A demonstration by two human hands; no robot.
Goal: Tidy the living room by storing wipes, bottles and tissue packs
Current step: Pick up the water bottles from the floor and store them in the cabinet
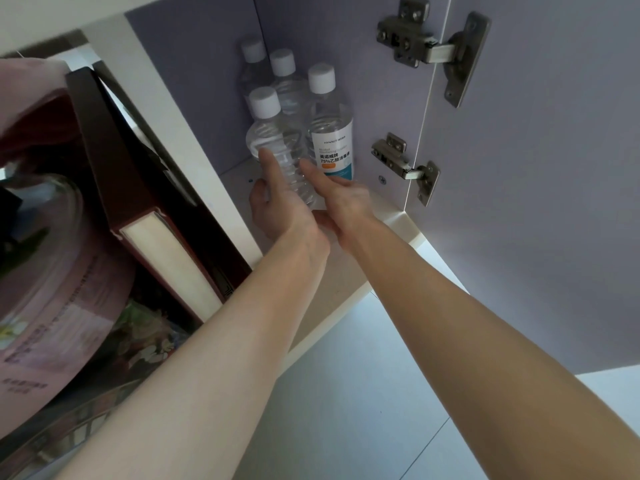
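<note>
A single wide-angle camera, worn on the person's head, tips forward and down into an open cabinet compartment [194, 98]. It sits close in: both forearms run up from the bottom edge to the left hand [280, 209] and right hand [343, 199] at mid-frame, meeting on the front bottle [273, 133]. The open door [536, 220] fills the right side, a dark red box [138, 202] in the next compartment looms down the left, and floor tiles [363, 393] lie below.
</note>
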